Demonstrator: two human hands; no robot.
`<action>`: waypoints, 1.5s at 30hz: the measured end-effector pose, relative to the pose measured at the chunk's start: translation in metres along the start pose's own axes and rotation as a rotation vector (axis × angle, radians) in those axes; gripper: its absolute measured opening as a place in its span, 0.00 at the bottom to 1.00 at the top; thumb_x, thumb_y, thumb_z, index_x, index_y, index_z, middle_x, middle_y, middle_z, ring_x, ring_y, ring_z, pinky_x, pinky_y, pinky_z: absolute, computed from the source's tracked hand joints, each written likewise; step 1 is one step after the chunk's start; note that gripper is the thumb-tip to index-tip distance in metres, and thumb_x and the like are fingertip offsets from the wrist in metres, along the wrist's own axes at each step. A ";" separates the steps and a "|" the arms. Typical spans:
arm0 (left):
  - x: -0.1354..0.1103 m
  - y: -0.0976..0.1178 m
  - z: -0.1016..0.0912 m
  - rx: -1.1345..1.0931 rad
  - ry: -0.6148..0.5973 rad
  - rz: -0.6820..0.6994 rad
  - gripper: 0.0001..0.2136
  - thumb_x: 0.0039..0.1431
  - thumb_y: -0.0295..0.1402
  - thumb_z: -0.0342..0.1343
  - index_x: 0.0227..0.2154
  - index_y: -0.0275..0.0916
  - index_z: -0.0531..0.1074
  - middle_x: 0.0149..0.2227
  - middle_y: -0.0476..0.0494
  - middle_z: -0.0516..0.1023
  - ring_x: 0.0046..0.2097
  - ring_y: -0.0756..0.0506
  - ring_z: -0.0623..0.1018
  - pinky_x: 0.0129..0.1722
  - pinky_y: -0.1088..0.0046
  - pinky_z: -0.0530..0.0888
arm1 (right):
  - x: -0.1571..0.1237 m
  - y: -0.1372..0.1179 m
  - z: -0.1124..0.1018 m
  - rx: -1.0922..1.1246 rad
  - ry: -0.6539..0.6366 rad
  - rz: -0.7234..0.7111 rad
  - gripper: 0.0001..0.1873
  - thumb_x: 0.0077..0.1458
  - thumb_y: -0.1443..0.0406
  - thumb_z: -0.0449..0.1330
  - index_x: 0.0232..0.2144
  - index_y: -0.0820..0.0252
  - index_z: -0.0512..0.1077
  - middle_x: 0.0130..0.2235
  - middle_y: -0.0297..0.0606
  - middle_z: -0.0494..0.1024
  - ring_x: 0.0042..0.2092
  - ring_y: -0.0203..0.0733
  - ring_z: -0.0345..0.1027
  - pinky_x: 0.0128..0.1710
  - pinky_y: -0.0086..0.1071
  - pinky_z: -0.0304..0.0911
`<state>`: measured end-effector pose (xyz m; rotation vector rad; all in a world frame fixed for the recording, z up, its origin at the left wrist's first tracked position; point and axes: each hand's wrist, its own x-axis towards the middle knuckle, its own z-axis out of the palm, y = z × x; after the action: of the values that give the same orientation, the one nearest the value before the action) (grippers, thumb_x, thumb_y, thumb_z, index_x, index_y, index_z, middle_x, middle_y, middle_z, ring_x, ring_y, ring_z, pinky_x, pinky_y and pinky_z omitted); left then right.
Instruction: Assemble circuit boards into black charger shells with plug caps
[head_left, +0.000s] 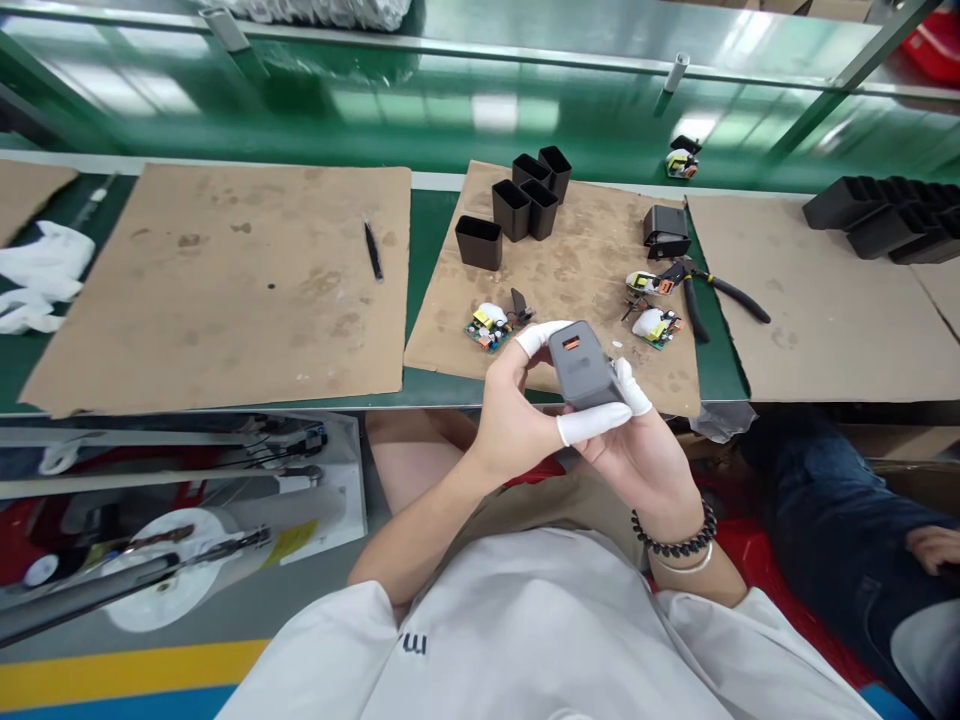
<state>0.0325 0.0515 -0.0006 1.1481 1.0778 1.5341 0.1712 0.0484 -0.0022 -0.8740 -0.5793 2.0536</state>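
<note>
Pale shirt (525,610) | left hand (521,415), right hand (637,460): grip around charger (589,375) | near edge of desk (425,250) | slot (572,342) upward, probably for easy viewing

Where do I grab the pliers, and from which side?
Take the pliers by both long handles, probably from the near right: they spread open that way, while the head sits close to a circuit board.

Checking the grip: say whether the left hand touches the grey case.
Touching: the head view shows the left hand gripping the grey case between thumb and finger.
</note>
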 end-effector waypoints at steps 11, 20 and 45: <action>-0.001 -0.013 -0.016 -0.683 0.074 -0.628 0.16 0.41 0.37 0.73 0.34 0.40 0.79 0.37 0.46 0.85 0.49 0.39 0.83 0.54 0.61 0.78 | 0.017 -0.017 -0.026 -1.493 0.060 -1.015 0.23 0.63 0.60 0.66 0.59 0.53 0.71 0.56 0.49 0.78 0.58 0.52 0.75 0.57 0.46 0.74; -0.001 -0.020 -0.052 -0.031 0.015 -0.197 0.33 0.51 0.40 0.73 0.60 0.43 0.69 0.60 0.38 0.78 0.58 0.38 0.80 0.61 0.59 0.74 | 0.093 -0.098 0.007 -1.521 -0.310 -0.778 0.16 0.57 0.61 0.69 0.48 0.56 0.77 0.44 0.37 0.85 0.42 0.45 0.79 0.44 0.36 0.73; -0.004 -0.064 -0.083 0.822 0.319 0.309 0.27 0.64 0.33 0.61 0.65 0.47 0.64 0.50 0.41 0.83 0.54 0.37 0.80 0.58 0.55 0.72 | 0.325 -0.229 0.002 -1.581 0.536 -0.354 0.22 0.68 0.55 0.61 0.58 0.61 0.72 0.59 0.44 0.75 0.55 0.48 0.74 0.55 0.47 0.74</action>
<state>-0.0377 0.0511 -0.0784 1.7082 1.9264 1.5763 0.1441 0.4441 0.0261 -1.8597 -1.8863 0.6401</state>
